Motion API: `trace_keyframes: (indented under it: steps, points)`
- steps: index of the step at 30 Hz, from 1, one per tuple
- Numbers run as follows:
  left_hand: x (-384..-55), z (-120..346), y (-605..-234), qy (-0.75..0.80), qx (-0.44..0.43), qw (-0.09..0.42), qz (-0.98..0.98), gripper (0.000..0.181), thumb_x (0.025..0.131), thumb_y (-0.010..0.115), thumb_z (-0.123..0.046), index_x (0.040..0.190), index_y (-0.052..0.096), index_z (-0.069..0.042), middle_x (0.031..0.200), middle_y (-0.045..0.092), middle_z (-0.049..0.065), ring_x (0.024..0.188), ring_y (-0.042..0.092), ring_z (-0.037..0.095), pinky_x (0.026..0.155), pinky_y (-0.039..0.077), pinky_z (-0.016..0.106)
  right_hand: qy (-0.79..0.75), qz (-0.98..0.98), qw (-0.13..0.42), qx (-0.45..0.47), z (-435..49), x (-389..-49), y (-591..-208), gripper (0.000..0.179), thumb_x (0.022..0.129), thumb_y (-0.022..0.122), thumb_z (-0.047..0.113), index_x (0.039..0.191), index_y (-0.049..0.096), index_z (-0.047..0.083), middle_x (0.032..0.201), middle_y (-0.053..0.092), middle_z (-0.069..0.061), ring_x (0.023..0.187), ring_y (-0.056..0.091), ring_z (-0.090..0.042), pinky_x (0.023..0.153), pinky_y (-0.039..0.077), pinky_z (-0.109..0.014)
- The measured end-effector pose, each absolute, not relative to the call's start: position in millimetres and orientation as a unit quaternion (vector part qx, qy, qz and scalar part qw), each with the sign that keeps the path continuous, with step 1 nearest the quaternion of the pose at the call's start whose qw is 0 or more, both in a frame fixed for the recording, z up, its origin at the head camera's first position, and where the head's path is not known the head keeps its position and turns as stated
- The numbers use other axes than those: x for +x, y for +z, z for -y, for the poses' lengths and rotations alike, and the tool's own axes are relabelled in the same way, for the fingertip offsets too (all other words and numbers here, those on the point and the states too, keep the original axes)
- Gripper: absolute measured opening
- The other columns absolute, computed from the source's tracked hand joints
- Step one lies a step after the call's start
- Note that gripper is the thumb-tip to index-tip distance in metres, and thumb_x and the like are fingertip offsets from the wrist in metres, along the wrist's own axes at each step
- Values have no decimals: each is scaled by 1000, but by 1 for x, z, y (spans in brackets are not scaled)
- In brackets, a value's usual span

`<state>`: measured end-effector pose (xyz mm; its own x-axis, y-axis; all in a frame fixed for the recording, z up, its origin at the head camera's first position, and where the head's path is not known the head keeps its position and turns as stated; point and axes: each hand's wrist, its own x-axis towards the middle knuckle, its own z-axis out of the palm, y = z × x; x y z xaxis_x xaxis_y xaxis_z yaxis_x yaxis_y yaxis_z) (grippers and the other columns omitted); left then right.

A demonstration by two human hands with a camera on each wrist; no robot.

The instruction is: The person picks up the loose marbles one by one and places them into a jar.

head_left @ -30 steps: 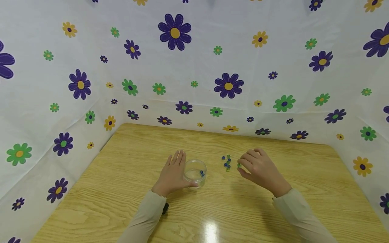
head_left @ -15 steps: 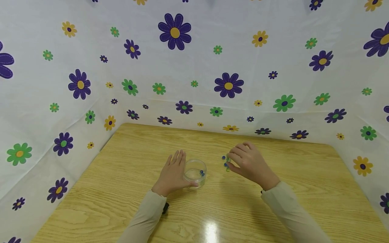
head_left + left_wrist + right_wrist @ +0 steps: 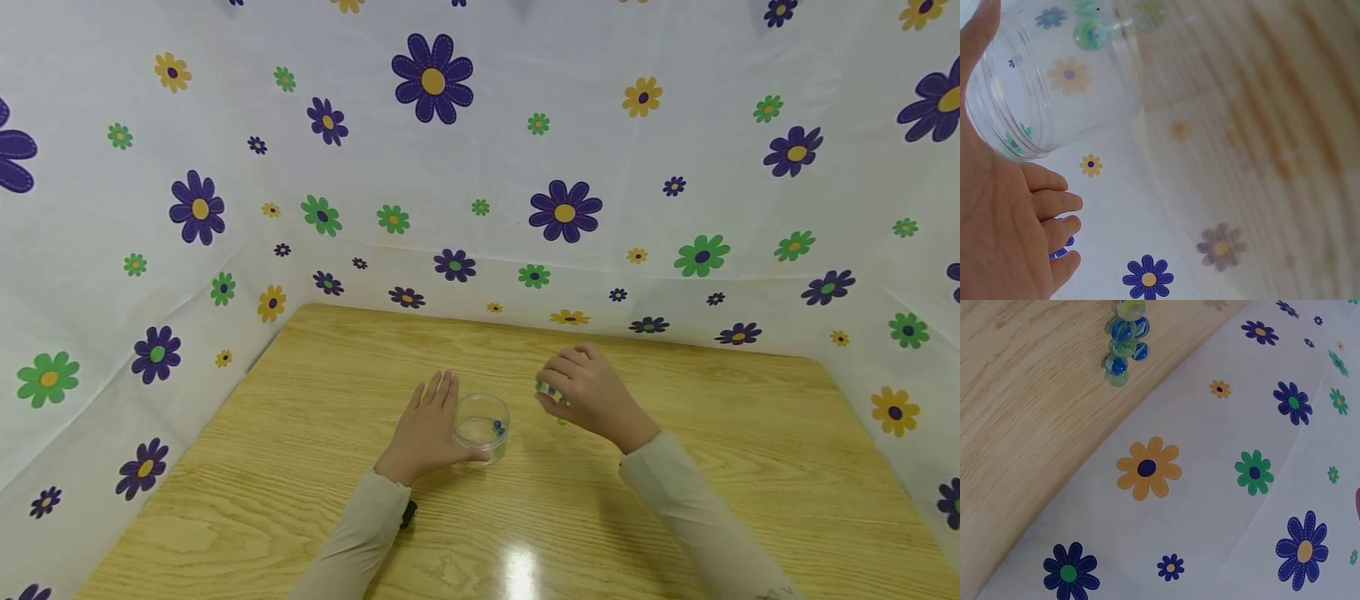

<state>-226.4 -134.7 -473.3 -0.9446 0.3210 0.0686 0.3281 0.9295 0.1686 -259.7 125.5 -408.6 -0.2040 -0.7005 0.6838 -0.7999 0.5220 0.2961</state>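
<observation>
Light is even; glare (image 3: 520,572) whitens the table (image 3: 517,512) nearside of the left hand (image 3: 426,435); soft shadow (image 3: 611,512) near the right hand (image 3: 592,396).

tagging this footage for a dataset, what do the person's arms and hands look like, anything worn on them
Both the left hand and the right hand are ungloved. Loose, plain-looking pale beige sleeves, left and right, reach the wrists. A small black object shows at the left cuff; I can't tell exactly what it is.

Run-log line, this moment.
left hand: touching clear jar | right hand: pinching green marble | in jar: blue marbles | on table: loose marbles
</observation>
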Motion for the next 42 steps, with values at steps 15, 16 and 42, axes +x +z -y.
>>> trace_keyframes:
  steps: [15,16,42]
  points:
    - [-224,134,-472,-102,-162,18,981,124,65,61,-77,149,16,3,156,16,19,147,11,32,120,11,47,66,781,374,496,-103,-268,-424,16,72,79,23,82,69,15,80,67,3,78,60,-14,75,48,-34]
    - [-224,134,-472,-102,-162,18,981,124,66,61,-77,149,16,3,156,16,19,147,11,32,120,11,47,66,780,374,497,-101,-267,-424,17,72,79,24,82,69,15,80,67,3,78,60,-14,75,48,-34]
    - [-223,134,-469,-94,-169,28,981,122,66,62,-75,148,18,5,155,18,21,145,15,35,119,14,49,60,770,361,523,-80,-259,-437,20,72,80,27,84,71,15,81,68,5,79,61,-11,77,49,-30]
